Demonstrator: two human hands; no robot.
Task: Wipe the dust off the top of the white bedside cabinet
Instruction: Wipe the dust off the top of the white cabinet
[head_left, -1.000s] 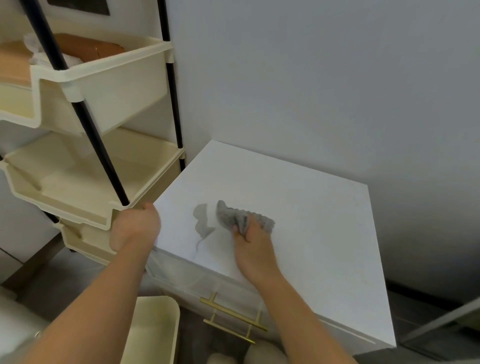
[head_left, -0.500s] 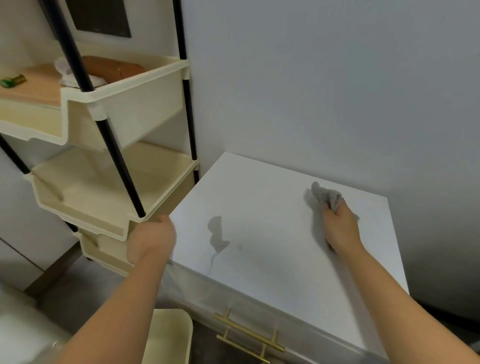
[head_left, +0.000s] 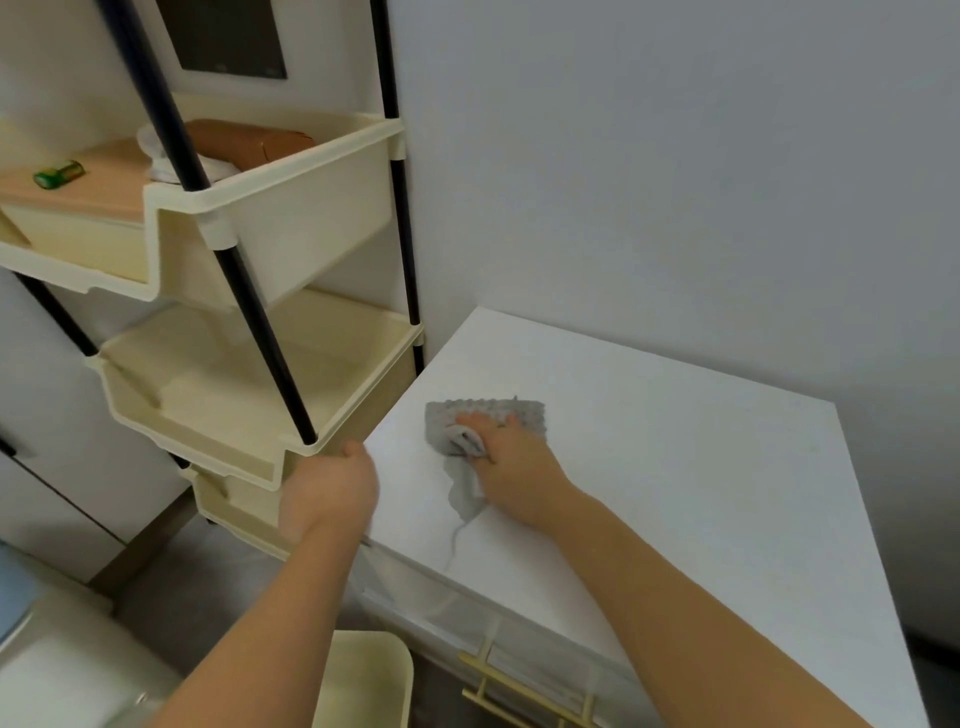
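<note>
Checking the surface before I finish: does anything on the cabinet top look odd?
Yes. A grey smear with a thin tail lies on the white cabinet top near its front left, next to the grey cloth under the right hand. Stain or damp, I cannot tell.

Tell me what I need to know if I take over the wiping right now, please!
Left hand: grips the front left corner of the white bedside cabinet.
Right hand: presses the grey cloth onto the left side of the cabinet top, with a fold pinched at the thumb.
Done: the pictures do not show how much dust is gone.
Left: a grey mark shows just in front of the cloth. Wipe that, then probably the rest of the top.
</note>
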